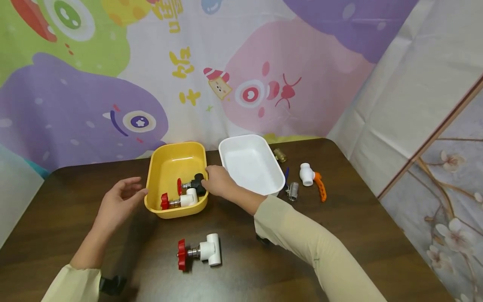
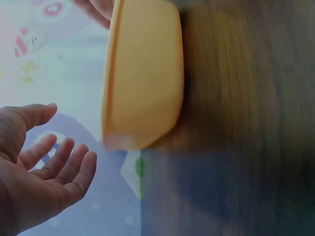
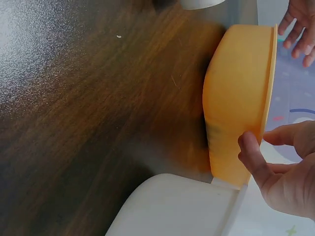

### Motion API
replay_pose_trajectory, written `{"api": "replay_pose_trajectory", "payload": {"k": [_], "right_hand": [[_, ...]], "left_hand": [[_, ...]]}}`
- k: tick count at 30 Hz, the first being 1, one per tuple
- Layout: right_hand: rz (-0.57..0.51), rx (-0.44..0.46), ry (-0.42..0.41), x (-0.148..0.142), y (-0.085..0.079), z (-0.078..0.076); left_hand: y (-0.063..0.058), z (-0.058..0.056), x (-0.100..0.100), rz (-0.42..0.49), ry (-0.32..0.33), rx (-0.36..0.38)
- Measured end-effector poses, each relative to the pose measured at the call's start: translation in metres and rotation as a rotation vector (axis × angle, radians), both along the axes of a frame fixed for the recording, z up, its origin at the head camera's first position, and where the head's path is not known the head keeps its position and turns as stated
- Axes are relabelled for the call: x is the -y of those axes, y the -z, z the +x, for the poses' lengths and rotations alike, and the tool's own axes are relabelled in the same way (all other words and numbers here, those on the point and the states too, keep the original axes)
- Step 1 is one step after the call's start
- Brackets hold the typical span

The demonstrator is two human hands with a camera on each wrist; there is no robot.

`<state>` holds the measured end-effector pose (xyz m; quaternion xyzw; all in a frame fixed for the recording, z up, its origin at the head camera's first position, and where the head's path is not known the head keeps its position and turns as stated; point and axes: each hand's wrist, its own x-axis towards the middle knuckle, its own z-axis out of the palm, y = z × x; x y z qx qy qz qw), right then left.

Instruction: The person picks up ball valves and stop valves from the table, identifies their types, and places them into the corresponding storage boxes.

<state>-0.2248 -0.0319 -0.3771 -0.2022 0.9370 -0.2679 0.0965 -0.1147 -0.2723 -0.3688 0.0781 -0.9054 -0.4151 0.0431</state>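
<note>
A yellow plastic bin stands on the dark wood table. My right hand pinches its right rim; in the right wrist view a fingertip lies on the outer wall, with another behind the rim. Beside the bin's left rim is my left hand, fingers loosely bent and nothing in them; the left wrist view shows it apart from the bin. Inside lie a black valve and a white valve, both with red handwheels. Another white tee-shaped valve with a red handwheel lies on the table in front.
Right of the yellow bin stands a white bin. Past it lie a brass fitting, a metal valve with a blue handle and a white ball valve with an orange handle. A cartoon-print cloth hangs behind the table.
</note>
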Motion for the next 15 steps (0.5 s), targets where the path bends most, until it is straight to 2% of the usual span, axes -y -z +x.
{"api": "replay_pose_trajectory", "payload": {"k": [6, 10, 15], "right_hand": [[0.006, 0.011, -0.003, -0.001, 0.001, 0.0], [-0.011, 0.009, 0.0, -0.002, 0.002, 0.0], [-0.034, 0.011, -0.007, -0.003, 0.005, 0.0]], "left_hand": [[-0.008, 0.012, -0.018, -0.017, 0.047, -0.074], [-0.008, 0.018, -0.031, -0.039, 0.134, -0.126], [-0.001, 0.027, -0.049, -0.021, 0.269, -0.142]]}}
